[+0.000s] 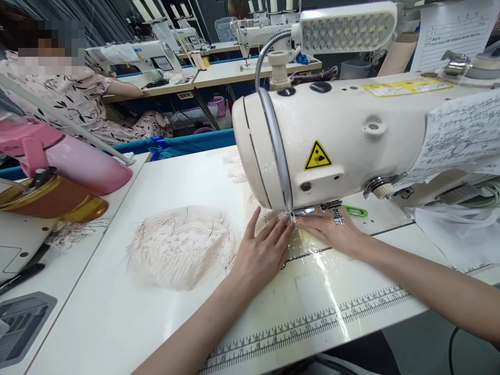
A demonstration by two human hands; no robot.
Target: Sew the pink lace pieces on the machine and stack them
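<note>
My left hand lies flat with its fingers spread, the fingertips beside the presser foot of the sewing machine. Pale lace fabric extends from under that hand toward the back, partly hidden by the machine head. From the other side, my right hand reaches in with fingers stretched out low at the foot; its fingertips are partly covered. A second piece of cream lace, with dark thread marks, rests on the table left of my left hand. Behind my right hand is a bright green tool.
A printed ruler runs along the table's front edge. At left stand a pink bottle and an amber container. White cloth lies at right. Another person sits beyond, near other sewing machines.
</note>
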